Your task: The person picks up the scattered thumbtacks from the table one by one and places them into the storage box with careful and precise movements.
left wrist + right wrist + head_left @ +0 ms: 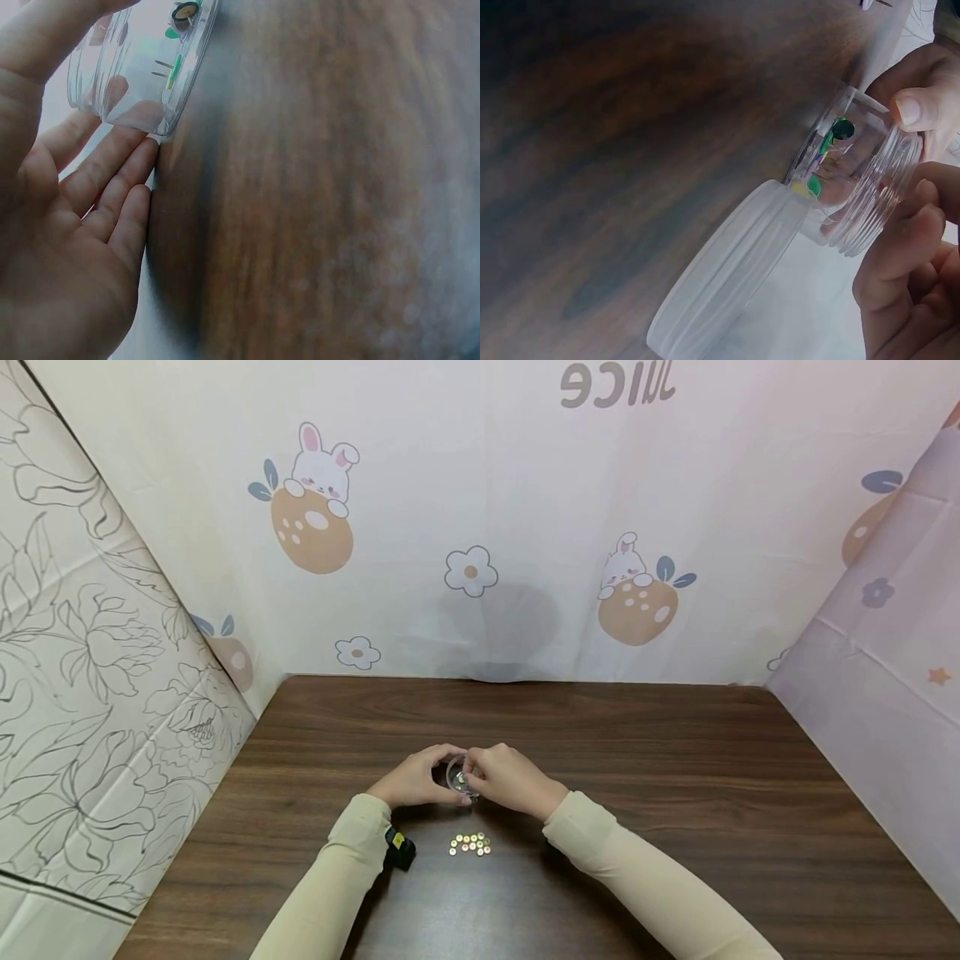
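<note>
A clear threaded jar [452,781] [139,75] [862,150] stands upright on the table, with small green, dark and yellow pieces [843,129] lying inside near its base. My left hand [416,779] [82,217] curls around its side, thumb and fingers on opposite walls. Over the jar's mouth is my right hand [513,779] [907,277], its fingers curled and the tips close together; nothing shows between them, though part of the grip is hidden. A translucent white lid [727,270] lies beside the jar in the right wrist view.
Several small round gold-coloured pieces [466,839] lie in a cluster on the brown wooden table [600,727], nearer to me than the jar. A black device [401,852] is at my left wrist. Printed curtains [405,527] rise behind the table and at both sides.
</note>
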Available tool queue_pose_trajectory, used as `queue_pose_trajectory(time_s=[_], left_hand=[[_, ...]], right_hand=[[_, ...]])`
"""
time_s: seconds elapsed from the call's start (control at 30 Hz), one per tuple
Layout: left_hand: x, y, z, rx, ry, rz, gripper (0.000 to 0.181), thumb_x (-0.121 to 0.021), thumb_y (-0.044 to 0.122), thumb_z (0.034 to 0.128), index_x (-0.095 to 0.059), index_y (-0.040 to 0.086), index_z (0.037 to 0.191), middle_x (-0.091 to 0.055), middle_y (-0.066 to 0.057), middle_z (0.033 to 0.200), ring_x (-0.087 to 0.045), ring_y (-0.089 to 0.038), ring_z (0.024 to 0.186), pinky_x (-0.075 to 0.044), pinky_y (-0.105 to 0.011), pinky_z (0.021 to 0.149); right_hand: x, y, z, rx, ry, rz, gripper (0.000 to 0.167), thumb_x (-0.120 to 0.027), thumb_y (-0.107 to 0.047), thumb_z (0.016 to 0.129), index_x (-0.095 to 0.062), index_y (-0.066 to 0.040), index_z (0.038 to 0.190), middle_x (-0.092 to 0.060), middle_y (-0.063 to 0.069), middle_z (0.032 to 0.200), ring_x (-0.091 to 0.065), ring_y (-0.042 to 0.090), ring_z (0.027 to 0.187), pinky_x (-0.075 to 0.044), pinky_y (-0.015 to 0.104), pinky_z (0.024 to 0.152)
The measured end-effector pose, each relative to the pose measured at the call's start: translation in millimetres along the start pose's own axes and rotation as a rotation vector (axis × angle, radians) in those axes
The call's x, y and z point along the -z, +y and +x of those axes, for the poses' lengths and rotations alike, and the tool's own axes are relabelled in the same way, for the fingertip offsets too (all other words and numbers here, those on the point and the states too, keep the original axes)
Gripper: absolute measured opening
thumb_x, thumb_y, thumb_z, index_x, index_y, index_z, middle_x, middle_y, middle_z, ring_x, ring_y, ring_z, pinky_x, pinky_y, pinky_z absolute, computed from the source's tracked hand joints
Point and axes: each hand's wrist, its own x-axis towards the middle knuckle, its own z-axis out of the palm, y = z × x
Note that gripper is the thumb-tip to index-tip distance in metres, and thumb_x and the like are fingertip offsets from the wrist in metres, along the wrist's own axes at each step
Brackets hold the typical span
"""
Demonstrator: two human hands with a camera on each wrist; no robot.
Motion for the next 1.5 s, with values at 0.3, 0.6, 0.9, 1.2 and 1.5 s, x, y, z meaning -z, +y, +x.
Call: queue_pose_trajectory(time_s=[0.3,0.6,0.9,1.2,1.5], left_hand=[[0.0,-1.6,0.6,0.0,0.002,0.021,0.067,-0.089,0.036,0.0773,-0.057,0.026,0.135,-0.061,0.01,0.121,-0.059,-0.01,0.102,-0.048,-0.034,0.089],[0.5,-2.0,0.8,-0.004,-0.006,0.011,0.063,-0.088,0.035,0.0782,-0.058,0.027,0.133,-0.061,0.009,0.12,-0.059,-0.01,0.102,-0.048,-0.034,0.09],[-0.5,-1.5,-0.1,-0.009,-0.003,0.01,0.066,-0.088,0.035,0.0785,-0.057,0.026,0.136,-0.059,0.008,0.123,-0.058,-0.011,0.105,-0.049,-0.034,0.09],[-0.7,-3.5,2.1,-0.033,0.01,0.036,0.067,-0.088,0.034,0.0785,-0.057,0.021,0.137,-0.06,0.003,0.123,-0.058,-0.013,0.106,-0.049,-0.036,0.09],[-2.6,-5.4,3.0,-0.047,0.023,0.009,0.068,-0.089,0.024,0.0779,-0.057,0.017,0.137,-0.062,-0.003,0.125,-0.058,-0.022,0.112,-0.046,-0.047,0.095]], right_hand=[[-1,-1,2.3,-0.001,-0.022,-0.013,0.007,-0.065,-0.01,0.097,-0.07,-0.009,0.094,-0.059,-0.008,0.067,-0.044,-0.001,0.048,-0.041,0.02,0.047],[3,-5,0.1,-0.018,-0.007,0.001,0.012,-0.066,-0.012,0.097,-0.071,-0.005,0.106,-0.072,0.003,0.088,-0.057,0.002,0.061,-0.048,0.022,0.057],[10,-9,-12.3,0.008,-0.005,0.029,0.011,-0.062,-0.012,0.099,-0.067,-0.008,0.107,-0.055,-0.012,0.065,-0.043,0.0,0.049,-0.042,0.021,0.049],[13,-12,-26.7,0.057,0.008,0.004,0.006,-0.064,-0.009,0.094,-0.063,-0.013,0.098,-0.051,-0.012,0.062,-0.041,-0.001,0.05,-0.04,0.021,0.049],[10,-16,-38.6,0.115,-0.012,-0.019,0.009,-0.069,-0.008,0.091,-0.062,-0.014,0.092,-0.065,-0.011,0.073,-0.056,-0.003,0.064,-0.047,0.019,0.06]])
